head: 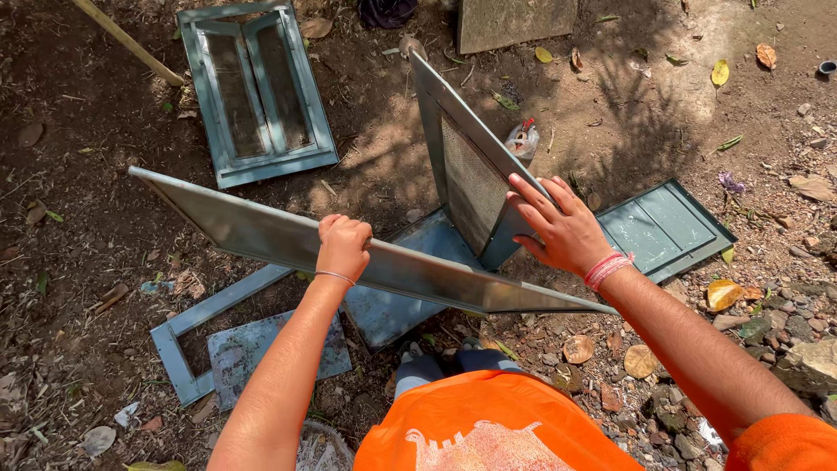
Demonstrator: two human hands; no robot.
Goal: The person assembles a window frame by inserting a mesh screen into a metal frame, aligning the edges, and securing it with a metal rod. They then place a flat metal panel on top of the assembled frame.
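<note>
Grey-blue sheet metal is being fitted together: a long panel [261, 235] is clenched in the left hand [343, 248], its grip closed tight. A mesh frame [471, 174] is steadied upright by the flat, open right hand [562, 228], nothing grasped. Squaring the frame against the panel is judged the next need.

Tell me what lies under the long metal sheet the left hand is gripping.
Under the long metal sheet, gripped by the left hand, lie a flat blue-grey panel, an L-shaped frame piece and bare soil. The sheet covers whatever lies directly beneath its middle.
</note>
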